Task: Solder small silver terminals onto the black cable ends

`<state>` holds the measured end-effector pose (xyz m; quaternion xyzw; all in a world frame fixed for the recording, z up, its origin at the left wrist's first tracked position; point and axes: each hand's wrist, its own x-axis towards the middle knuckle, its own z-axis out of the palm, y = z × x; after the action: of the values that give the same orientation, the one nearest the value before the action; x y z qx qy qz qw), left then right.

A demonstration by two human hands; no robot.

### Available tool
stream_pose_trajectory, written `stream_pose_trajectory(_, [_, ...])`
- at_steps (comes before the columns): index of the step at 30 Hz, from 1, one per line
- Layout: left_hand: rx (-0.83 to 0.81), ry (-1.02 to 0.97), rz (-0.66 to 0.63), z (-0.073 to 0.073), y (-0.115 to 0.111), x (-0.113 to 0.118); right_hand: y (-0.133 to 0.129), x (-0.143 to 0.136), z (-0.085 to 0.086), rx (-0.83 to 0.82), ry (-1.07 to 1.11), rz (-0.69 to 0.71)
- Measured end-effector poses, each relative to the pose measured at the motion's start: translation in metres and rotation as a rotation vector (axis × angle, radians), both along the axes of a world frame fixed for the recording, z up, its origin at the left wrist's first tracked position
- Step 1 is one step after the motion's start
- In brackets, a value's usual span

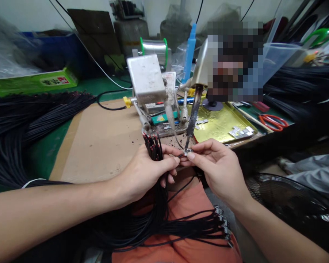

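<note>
My left hand (150, 168) is closed round a bundle of black cables (154, 148) with reddish stripped ends pointing up. Between its thumb and forefinger one cable runs out toward the right. My right hand (219, 162) pinches a small metal connector (187, 152) at that cable's end. A soldering iron (193, 117), fixed in a stand, points down with its tip at the connector. A thin solder wire guide (171, 117) also reaches down to the same spot. Across my lap lie several cables with metal connectors (222, 224) on their ends.
A yellow tray (216, 126) behind my right hand holds loose metal connectors. Red-handled scissors (274, 122) lie right of it. A solder spool (154, 53) stands behind the machine. Black cable bundles (5, 138) cover the left side; a black fan (293, 204) is at lower right.
</note>
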<state>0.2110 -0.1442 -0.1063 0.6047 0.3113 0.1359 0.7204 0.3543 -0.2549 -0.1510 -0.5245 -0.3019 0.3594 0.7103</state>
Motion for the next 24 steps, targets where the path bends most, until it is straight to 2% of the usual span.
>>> stream_pose_trajectory(24, [-0.077, -0.09, -0.016, -0.0001, -0.0015, -0.0032, -0.001, -0.0058, 0.0023, 0.029, 0.017, -0.03])
